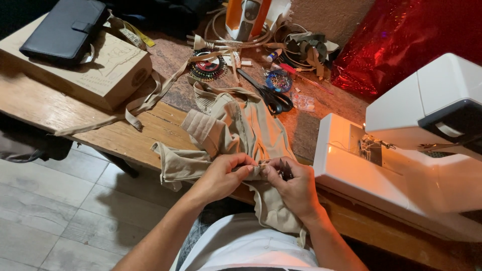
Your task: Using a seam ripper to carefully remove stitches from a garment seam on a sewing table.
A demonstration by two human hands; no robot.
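A beige garment (pixel 236 130) lies crumpled over the front edge of the wooden table (pixel 75 115) and hangs down toward my lap. My left hand (pixel 223 175) pinches a fold of the beige cloth between thumb and fingers. My right hand (pixel 293 185) grips the same fold just to the right, and a small dark tool shows between its fingers, with a thin metal tip pointing at the seam. The two hands nearly touch above the table's edge.
A white sewing machine (pixel 416 145) stands at the right with its lamp lit. Black scissors (pixel 271 95), a round pin wheel (pixel 207 68), loose beige straps (pixel 145 103), a cardboard box (pixel 100 70) under a black wallet (pixel 65 30), an orange iron (pixel 246 17) and red foil (pixel 401 35) crowd the back.
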